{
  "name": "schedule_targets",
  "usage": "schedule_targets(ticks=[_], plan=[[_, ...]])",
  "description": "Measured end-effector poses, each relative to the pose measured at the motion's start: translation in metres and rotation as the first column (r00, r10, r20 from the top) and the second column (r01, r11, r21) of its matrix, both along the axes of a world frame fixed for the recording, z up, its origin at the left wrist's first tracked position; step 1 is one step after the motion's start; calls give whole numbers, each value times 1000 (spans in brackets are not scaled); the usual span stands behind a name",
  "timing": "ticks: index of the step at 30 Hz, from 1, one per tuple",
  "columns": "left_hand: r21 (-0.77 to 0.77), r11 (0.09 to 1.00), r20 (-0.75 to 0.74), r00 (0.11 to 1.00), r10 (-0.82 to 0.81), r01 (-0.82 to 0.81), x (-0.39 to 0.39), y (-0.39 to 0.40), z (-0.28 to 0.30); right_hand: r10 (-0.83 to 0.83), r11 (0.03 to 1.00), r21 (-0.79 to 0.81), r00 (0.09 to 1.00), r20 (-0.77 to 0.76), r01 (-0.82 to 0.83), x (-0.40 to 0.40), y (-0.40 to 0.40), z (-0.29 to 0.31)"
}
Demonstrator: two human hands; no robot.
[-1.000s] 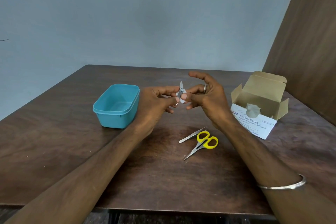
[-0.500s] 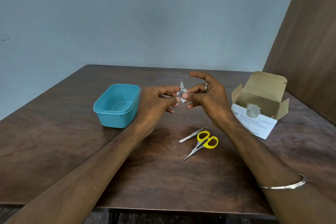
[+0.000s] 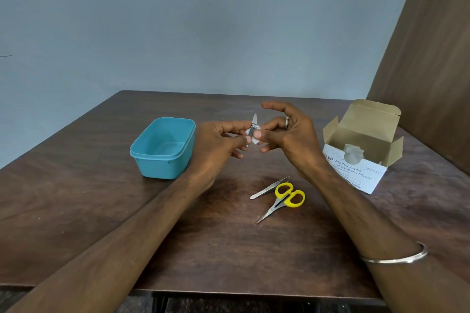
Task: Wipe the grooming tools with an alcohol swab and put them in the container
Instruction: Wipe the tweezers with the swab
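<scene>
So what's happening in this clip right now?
A person is cleaning a small nail clipper: the left hand holds it above the table while the right hand pinches a white alcohol swab against it. Tweezers and yellow-handled scissors lie on the table, apparently not yet done. The teal container holds nothing visible. The swab box sits open.

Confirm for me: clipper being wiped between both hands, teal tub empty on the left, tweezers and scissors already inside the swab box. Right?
Not quite. The head view shows the tweezers and scissors lying on the table, in front of the hands, not inside the swab box. The rest holds: left hand and right hand work the clipper with a swab; the tub is empty.
</scene>
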State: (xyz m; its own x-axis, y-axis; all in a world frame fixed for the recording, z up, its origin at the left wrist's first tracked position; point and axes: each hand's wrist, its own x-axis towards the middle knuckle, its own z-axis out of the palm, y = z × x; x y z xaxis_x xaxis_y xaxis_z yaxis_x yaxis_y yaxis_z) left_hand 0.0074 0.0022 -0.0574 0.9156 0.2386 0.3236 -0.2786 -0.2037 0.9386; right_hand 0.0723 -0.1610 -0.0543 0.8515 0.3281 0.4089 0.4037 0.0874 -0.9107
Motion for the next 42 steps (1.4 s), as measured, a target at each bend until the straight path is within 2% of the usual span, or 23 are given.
schedule_targets(ticks=[10,19,42], plan=[[2,1000,-7,1000,-1,1,-1,0,1,-16,1000,8,1000,5,16,0,1,0],[139,990,-1,1000,10,-9,-2,-3,-1,7,1000,23,1000,8,-7,-1,3,-3],[78,997,-9,1000,28,-27,-4,-4,1,2,1000,22,1000,21,-3,0,5,-5]])
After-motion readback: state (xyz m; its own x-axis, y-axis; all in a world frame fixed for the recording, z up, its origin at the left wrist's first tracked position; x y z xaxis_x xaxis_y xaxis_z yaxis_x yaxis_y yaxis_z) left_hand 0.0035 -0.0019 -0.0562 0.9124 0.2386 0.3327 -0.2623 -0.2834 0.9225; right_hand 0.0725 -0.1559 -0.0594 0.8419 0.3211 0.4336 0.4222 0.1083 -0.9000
